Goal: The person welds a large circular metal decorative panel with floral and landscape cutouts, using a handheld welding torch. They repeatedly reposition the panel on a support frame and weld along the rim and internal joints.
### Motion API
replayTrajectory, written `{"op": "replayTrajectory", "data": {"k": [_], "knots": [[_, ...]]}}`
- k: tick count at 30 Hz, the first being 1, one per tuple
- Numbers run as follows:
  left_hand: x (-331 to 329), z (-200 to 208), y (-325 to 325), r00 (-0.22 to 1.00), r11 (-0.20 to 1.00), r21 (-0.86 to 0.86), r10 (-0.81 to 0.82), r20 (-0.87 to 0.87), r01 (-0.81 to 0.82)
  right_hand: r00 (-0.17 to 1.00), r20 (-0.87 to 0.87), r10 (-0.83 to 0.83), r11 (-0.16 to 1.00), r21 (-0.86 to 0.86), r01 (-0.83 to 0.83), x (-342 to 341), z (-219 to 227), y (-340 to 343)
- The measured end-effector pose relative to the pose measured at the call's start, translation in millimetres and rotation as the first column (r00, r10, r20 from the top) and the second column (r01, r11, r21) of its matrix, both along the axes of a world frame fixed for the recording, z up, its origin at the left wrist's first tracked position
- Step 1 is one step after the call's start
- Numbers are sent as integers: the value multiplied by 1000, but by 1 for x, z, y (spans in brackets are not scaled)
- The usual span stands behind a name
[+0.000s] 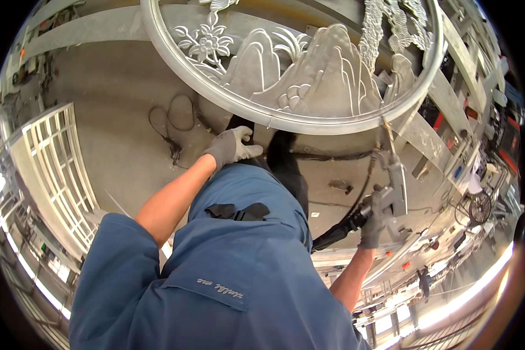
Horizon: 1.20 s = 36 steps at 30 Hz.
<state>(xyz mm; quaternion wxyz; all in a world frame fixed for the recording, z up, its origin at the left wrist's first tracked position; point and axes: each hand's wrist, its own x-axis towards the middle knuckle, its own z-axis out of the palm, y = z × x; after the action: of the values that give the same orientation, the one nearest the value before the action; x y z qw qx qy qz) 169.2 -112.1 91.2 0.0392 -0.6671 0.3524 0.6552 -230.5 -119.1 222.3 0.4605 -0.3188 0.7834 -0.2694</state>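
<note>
A large round metal ring [309, 125] spans the top of the view, filled with silvery metalwork of mountain shapes [329, 76] and a flower [207, 45]. In my gloved right hand [374, 220] is a welding gun [398, 184], held by its handle with the fingers wrapped round it. The gun's narrow tip points up at the ring's lower right rim; whether it touches cannot be made out. My gloved left hand [233, 147] hovers by or rests on my leg, below the ring, fingers parted and nothing in them.
Dark cables [332, 156] run from the gun past my legs. Wide flat metal beams [93, 30] lie under and beside the ring. A pale slatted metal frame [55, 169] stands at left. Tools and a wheel [480, 205] crowd the right side.
</note>
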Motion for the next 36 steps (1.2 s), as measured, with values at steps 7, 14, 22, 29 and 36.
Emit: {"op": "replayTrajectory", "data": {"k": [7, 14, 22, 29, 36], "knots": [[-60, 93, -13, 741, 828, -232, -561, -370, 511, 983, -140, 116, 992, -33, -121, 91, 16, 5], [-141, 99, 73, 684, 999, 35, -1, -730, 39, 886, -420, 195, 945, -160, -284, 159, 25, 29], [-113, 95, 135, 628, 1000, 10, -9, -778, 27, 935, 264, 238, 969, -131, -210, 150, -6, 114], [-77, 63, 172, 594, 982, -14, -125, -795, 187, 909, 228, 349, 925, -238, -296, 183, -28, 156], [-33, 58, 163, 527, 955, -150, -269, -806, 258, 974, 117, 192, 979, -86, -182, 224, -44, 154]]}}
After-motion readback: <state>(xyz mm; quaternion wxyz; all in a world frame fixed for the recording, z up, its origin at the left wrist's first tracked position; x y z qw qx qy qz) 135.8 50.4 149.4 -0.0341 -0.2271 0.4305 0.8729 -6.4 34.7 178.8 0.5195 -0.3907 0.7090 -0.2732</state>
